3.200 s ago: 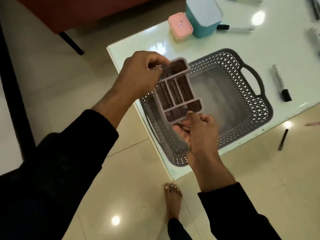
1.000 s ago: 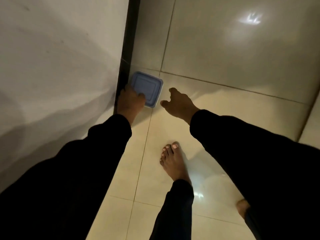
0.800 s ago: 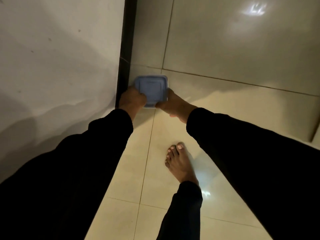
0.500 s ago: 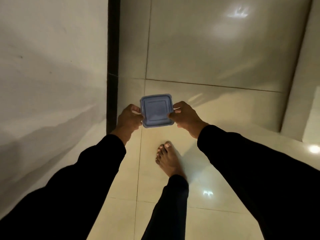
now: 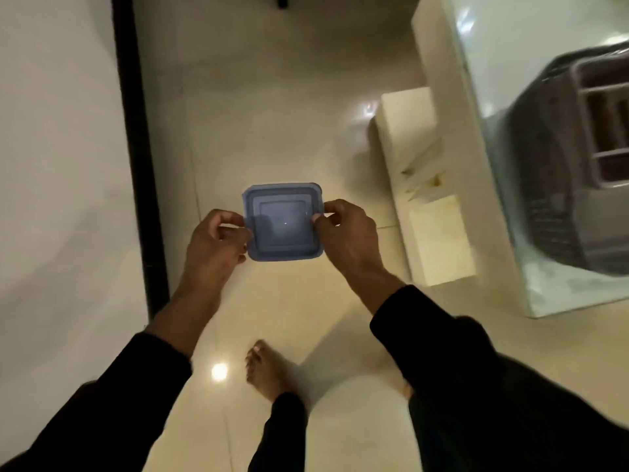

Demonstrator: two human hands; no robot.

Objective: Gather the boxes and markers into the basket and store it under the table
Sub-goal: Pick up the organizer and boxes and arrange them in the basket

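I held a small square blue box (image 5: 282, 221) flat in front of me, lid side up, above the pale tiled floor (image 5: 272, 97). My left hand (image 5: 214, 247) pinched its left edge with curled fingers and thumb, and my right hand (image 5: 347, 233) pinched its right edge the same way, so the box hung level between my hands. Both arms were in dark sleeves (image 5: 442, 352).

Below the box, one bare foot (image 5: 265, 373) stood on the tiles beside a bright spot of reflected light (image 5: 219, 371).

To my right stood the white worktop (image 5: 483, 97), its corner near my right wrist. On it sat the grey lattice basket (image 5: 551, 185), blurred and cut off by the picture's right edge. Inside the basket lay a divided tray (image 5: 602, 131), only partly in view. The box was well apart from the basket, off to its left and not over the worktop.

To my left ran a white wall (image 5: 51, 165) with a dark vertical strip (image 5: 136, 148) along its edge where it met the floor.
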